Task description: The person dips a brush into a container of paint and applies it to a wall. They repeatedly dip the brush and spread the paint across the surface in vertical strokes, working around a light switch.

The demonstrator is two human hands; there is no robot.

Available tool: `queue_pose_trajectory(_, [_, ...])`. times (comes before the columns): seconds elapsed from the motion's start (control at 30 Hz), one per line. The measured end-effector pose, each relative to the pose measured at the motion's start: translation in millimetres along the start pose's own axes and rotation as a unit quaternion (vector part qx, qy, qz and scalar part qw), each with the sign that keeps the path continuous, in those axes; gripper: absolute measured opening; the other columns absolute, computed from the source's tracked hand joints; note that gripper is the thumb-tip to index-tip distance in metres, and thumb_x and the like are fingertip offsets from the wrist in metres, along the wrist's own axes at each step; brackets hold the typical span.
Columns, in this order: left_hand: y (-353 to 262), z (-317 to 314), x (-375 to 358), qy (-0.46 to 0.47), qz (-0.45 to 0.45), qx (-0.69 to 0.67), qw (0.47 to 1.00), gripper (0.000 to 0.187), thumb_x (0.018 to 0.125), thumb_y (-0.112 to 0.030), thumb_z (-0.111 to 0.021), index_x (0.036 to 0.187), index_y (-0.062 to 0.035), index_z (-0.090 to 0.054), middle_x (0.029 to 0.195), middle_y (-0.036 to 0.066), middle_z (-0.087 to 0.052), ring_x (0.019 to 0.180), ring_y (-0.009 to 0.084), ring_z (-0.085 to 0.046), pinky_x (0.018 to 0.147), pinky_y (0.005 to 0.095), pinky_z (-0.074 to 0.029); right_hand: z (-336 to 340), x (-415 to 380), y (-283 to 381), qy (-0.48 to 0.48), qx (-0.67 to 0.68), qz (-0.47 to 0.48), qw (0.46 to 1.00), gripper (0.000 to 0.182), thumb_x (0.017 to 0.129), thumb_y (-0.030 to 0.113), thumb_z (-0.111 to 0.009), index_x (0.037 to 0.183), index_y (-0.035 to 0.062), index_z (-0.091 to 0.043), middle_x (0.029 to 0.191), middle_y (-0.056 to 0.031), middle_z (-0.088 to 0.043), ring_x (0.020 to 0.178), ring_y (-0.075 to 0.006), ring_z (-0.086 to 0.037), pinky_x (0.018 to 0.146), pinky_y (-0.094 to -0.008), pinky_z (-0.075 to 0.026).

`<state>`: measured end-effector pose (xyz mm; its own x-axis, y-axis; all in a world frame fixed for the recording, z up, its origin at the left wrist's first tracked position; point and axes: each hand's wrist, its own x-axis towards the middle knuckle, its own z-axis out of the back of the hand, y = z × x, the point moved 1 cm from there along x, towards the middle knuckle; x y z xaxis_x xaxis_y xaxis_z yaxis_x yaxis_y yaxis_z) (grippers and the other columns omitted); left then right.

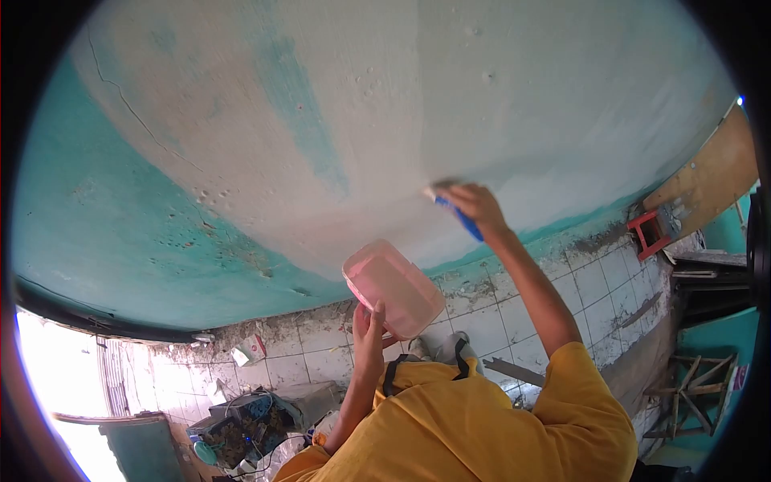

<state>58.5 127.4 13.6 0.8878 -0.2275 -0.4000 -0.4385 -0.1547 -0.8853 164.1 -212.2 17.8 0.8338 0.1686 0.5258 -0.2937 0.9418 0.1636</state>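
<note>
My left hand (369, 333) is closed on the near side of a pink plastic container (430, 299), thumb over its rim. Greyish-pink paint (387, 285) covers the container's bottom. Up against the wall (514, 104), my right hand (477, 207) grips a paintbrush by its blue handle (464, 222). The brush's bristles are blurred and seem to touch the wall, or lie very close to it. Pale paint coats the middle and right of the wall, while teal shows at the left, in a vertical streak and along the bottom.
White floor tiles (522, 317) run along the wall's foot, with debris. A red stool (649, 234) stands at the right, near a wooden board (707, 177). Boxes and bags (265, 410) crowd the lower left. A wooden frame (692, 394) stands at the lower right.
</note>
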Motion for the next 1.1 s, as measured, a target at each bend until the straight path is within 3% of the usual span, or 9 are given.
queue_pose_trajectory(0.07, [2,0,-1,0.000,0.001,0.001,1.000,0.074,0.101,-0.051,-0.060,0.150,-0.0014,-0.035,0.134,0.017,-0.057,0.104,0.0273,-0.072,0.074,0.0379,-0.064,44,26,13,-0.030,-0.016,-0.001,0.999,0.028,0.087,0.013,-0.074,0.115,0.0137,-0.070,0.108,-0.0013,-0.068,0.093,-0.0235,-0.066,0.079,-0.0397,-0.052])
queue_pose_trajectory(0.13, [0,0,0,0.005,0.021,-0.004,1.000,0.085,0.095,-0.057,-0.066,0.151,-0.0017,-0.033,0.138,0.018,-0.053,0.116,0.0271,-0.064,0.081,0.0419,-0.063,78,44,29,-0.281,-0.037,0.046,0.958,0.035,0.080,0.004,-0.078,0.115,0.0049,-0.073,0.112,-0.0075,-0.072,0.091,-0.0275,-0.069,0.080,-0.0393,-0.054])
queue_pose_trajectory(0.23, [5,1,0,0.006,0.027,-0.011,1.000,0.086,0.095,-0.057,-0.066,0.151,-0.0015,-0.033,0.137,0.018,-0.053,0.116,0.0275,-0.064,0.081,0.0418,-0.063,80,47,31,-0.316,-0.019,0.068,0.946,0.038,0.077,0.001,-0.079,0.114,0.0011,-0.072,0.111,-0.0104,-0.072,0.092,-0.0287,-0.069,0.081,-0.0408,-0.054])
queue_pose_trajectory(0.3, [11,3,2,0.006,0.021,-0.009,1.000,0.079,0.098,-0.054,-0.063,0.150,-0.0016,-0.035,0.135,0.018,-0.055,0.109,0.0277,-0.068,0.078,0.0398,-0.063,49,33,20,-0.282,-0.013,0.088,0.955,0.041,0.077,0.001,-0.077,0.117,0.0019,-0.069,0.101,-0.0074,-0.069,0.078,-0.0268,-0.067,0.063,-0.0412,-0.054])
queue_pose_trajectory(0.57, [9,6,3,-0.002,0.015,0.013,1.000,0.071,0.102,-0.050,-0.058,0.149,-0.0016,-0.036,0.133,0.018,-0.058,0.102,0.0282,-0.073,0.074,0.0377,-0.064,-47,-48,-5,0.004,0.032,0.006,0.999,0.036,0.086,0.018,-0.071,0.122,0.0182,-0.070,0.109,-0.0014,-0.069,0.097,-0.0248,-0.065,0.086,-0.0422,-0.050])
queue_pose_trajectory(0.7, [8,8,3,0.006,0.031,0.009,0.999,0.074,0.100,-0.051,-0.061,0.150,-0.0021,-0.035,0.133,0.017,-0.057,0.105,0.0261,-0.069,0.077,0.0387,-0.063,18,2,-21,-0.072,-0.013,0.058,0.996,0.045,0.077,0.009,-0.078,0.121,0.0129,-0.072,0.110,-0.0031,-0.070,0.085,-0.0248,-0.066,0.072,-0.0387,-0.053])
queue_pose_trajectory(0.87, [10,9,3,0.003,0.044,0.003,0.999,0.078,0.098,-0.052,-0.064,0.150,-0.0025,-0.034,0.133,0.016,-0.057,0.108,0.0243,-0.066,0.079,0.0395,-0.062,64,27,7,-0.305,-0.031,0.079,0.948,0.041,0.082,0.006,-0.076,0.122,0.0073,-0.071,0.113,-0.0073,-0.071,0.095,-0.0286,-0.067,0.081,-0.0413,-0.053])
queue_pose_trajectory(0.97, [11,8,1,0.004,0.045,0.002,0.999,0.078,0.098,-0.053,-0.064,0.150,-0.0027,-0.035,0.133,0.015,-0.057,0.109,0.0246,-0.066,0.079,0.0392,-0.062,29,7,6,-0.242,-0.027,0.065,0.968,0.041,0.076,0.003,-0.079,0.116,0.0058,-0.071,0.108,-0.0080,-0.070,0.083,-0.0282,-0.068,0.071,-0.0412,-0.057])
queue_pose_trajectory(1.1, [5,5,0,0.014,0.045,0.013,0.999,0.080,0.098,-0.055,-0.064,0.151,-0.0026,-0.034,0.133,0.016,-0.057,0.109,0.0253,-0.066,0.080,0.0394,-0.062,-55,-53,-10,-0.059,-0.046,-0.006,0.997,0.036,0.089,0.018,-0.070,0.124,0.0130,-0.068,0.111,-0.0032,-0.069,0.096,-0.0256,-0.066,0.085,-0.0400,-0.050])
